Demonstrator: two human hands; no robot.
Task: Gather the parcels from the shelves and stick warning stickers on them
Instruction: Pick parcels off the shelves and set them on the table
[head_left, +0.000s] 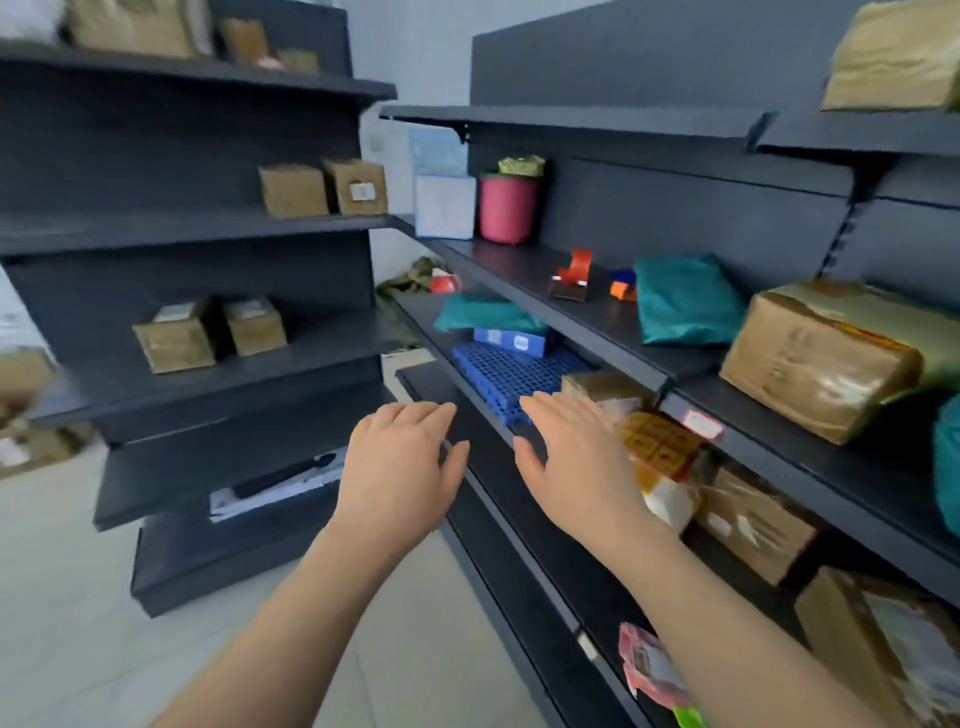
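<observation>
The nearest parcel is a small brown taped parcel (602, 387) on the middle shelf (779, 452) of the right-hand rack, at one o'clock from the right hand (576, 462) and just beyond its fingertips. A yellow printed packet (660, 441) lies at three o'clock of that hand; I cannot tell whether it holds stickers. Both hands are released, fingers straight and palms down, grasping nothing. The left hand (400, 462) hovers beside the right at its nine o'clock, which I judge to be a two-handed reach set up to scoop a parcel off the shelf. Further along, at two o'clock, a large brown parcel (815, 358) sits on the shelf above, with a teal bag parcel (685, 299) leaning at the back panel beside it. At twelve o'clock a blue slatted panel (509, 374) carries a blue box (514, 340) with a second teal bag (483, 314) on top. Higher up, a pink bucket (506, 208) holds a crumpled yellow-green packet (522, 165) that pokes above its rim, beside a white box (444, 205). At ten o'clock, well apart on the left rack, cardboard boxes (176, 338) stand in pairs near the shelf fronts, presumably for easy picking.
</observation>
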